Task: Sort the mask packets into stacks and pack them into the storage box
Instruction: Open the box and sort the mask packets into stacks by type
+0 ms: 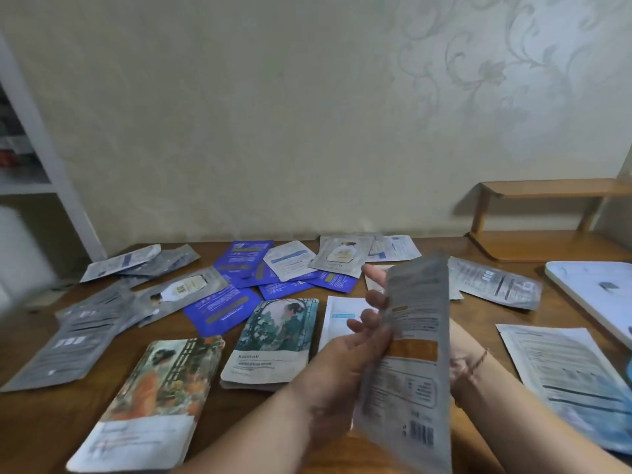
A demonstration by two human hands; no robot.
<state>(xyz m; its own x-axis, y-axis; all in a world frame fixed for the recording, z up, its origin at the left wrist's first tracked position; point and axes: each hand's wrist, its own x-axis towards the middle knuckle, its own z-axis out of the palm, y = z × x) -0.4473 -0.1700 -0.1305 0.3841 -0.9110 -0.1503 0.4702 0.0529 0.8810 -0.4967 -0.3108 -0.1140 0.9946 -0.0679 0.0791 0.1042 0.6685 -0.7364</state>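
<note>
Upright, long axis vertical, the grey packet [407, 364] is gripped by the left hand [345, 364]; right hand's grasp hidden.

Cream wallpaper [273, 114] – raised floral scrolls at upper right. Brown wooden table [37, 422] against wall. Small two-tier wooden shelf [547, 213] on table's far right corner. White shelving unit [41, 159] at left – contents blurred. Light dim, even.

Two bare forearms, no sleeves visible, left hand [355, 343] without rings or watch, right wrist fitted with thin red cord bracelet [477, 362], right hand mostly hidden from view, fingernails short and unpainted
</note>
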